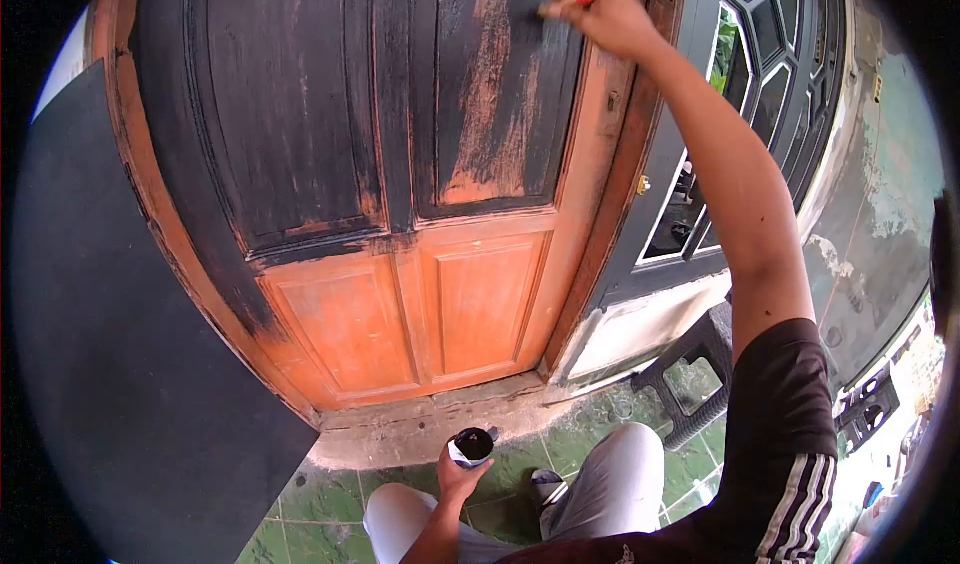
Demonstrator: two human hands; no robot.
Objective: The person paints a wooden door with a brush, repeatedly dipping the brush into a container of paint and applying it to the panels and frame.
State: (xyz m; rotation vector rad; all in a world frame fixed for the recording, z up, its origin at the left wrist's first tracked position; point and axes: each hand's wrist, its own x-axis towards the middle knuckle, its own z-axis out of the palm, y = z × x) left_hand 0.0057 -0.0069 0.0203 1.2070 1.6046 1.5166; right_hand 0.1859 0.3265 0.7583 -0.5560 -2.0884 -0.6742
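Note:
An orange wooden door (480,304) fills the view, its upper panels mostly covered in black paint, its lower panels still orange. My right hand (610,14) is raised high against the upper right panel, gripping a red-handled paintbrush (568,2) whose bristles touch the door. My left hand (462,476) is low, above my knees, holding a small can of black paint (473,446) upright.
A dark wall (120,364) stands left of the door. A black metal grille with glass panes (770,74) stands to the right. A black plastic stool (690,384) sits on the green tiled floor (320,509). A concrete threshold (400,429) runs below the door.

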